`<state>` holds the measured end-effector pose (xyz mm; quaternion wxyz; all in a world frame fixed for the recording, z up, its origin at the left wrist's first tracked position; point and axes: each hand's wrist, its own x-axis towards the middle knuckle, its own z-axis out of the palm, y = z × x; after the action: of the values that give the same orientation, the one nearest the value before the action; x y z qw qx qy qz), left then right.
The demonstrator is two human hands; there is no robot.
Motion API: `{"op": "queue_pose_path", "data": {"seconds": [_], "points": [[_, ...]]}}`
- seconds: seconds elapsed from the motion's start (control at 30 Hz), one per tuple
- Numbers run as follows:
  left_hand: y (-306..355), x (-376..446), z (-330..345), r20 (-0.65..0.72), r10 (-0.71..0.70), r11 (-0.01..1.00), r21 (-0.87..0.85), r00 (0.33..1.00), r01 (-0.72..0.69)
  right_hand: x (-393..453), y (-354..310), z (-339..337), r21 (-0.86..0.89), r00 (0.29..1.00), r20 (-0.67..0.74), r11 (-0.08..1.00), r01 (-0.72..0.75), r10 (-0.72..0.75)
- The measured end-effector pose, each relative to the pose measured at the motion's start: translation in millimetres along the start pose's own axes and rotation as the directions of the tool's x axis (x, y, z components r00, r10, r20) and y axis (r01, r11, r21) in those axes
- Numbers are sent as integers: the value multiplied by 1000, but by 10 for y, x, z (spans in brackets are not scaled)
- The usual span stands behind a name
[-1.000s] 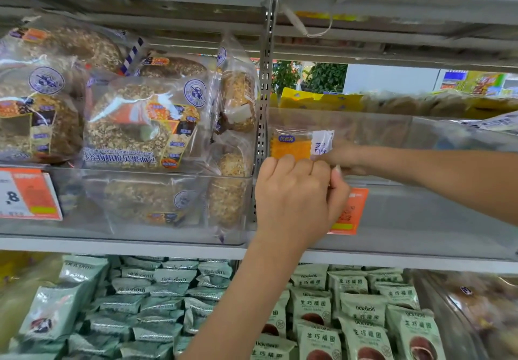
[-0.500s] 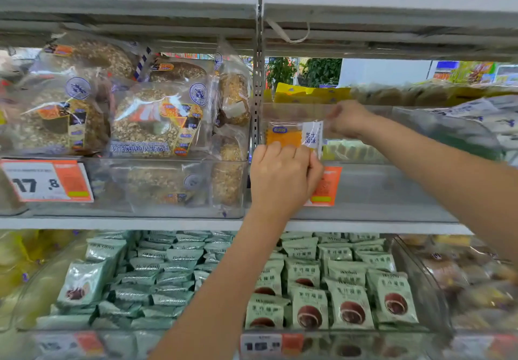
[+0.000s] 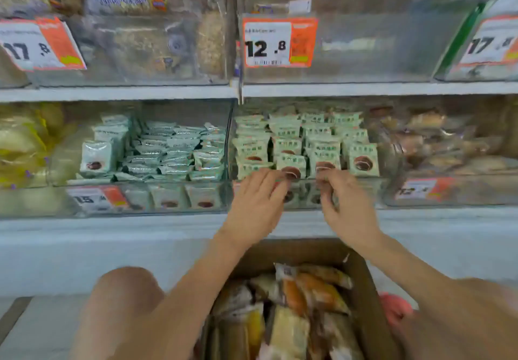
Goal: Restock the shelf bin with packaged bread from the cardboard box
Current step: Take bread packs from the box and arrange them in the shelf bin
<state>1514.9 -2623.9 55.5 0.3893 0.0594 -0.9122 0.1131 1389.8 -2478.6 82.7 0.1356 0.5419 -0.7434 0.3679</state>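
both hands are empty, the left hand [image 3: 256, 205] with loose fingers and the right hand [image 3: 346, 208] half curled. the bread packs [image 3: 305, 298] lie in the cardboard box [image 3: 361, 281] below. reach down, take one gently, then set it flat in the clear shelf bin [image 3: 378, 51].

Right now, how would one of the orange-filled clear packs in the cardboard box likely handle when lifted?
The orange-filled clear pack looks like soft bread in thin glossy film, so probably light and squashy rather than stiff. The film may feel slippery. It lies loosely heaped in the cardboard box, so neighbouring packs may shift when it is lifted.
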Motion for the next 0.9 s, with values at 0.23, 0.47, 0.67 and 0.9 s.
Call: {"op": "queue_pose_path", "data": {"seconds": [0.23, 0.47, 0.67, 0.9], "points": [[710, -1458, 227, 773, -323, 878, 29, 546, 478, -1464, 348, 836, -246, 524, 788, 945, -217, 325], [1086, -1914, 299, 836, -427, 736, 100, 344, 669, -2025, 152, 1261, -249, 488, 791, 923, -294, 369], [1073, -1946, 271, 831, -411, 735, 58, 376, 676, -2053, 155, 1376, -278, 352, 814, 842, -462, 461], [1147, -1988, 295, 823, -335, 842, 44, 459, 537, -1781, 102, 1153, -336, 377, 828, 905, -260, 416]]}}
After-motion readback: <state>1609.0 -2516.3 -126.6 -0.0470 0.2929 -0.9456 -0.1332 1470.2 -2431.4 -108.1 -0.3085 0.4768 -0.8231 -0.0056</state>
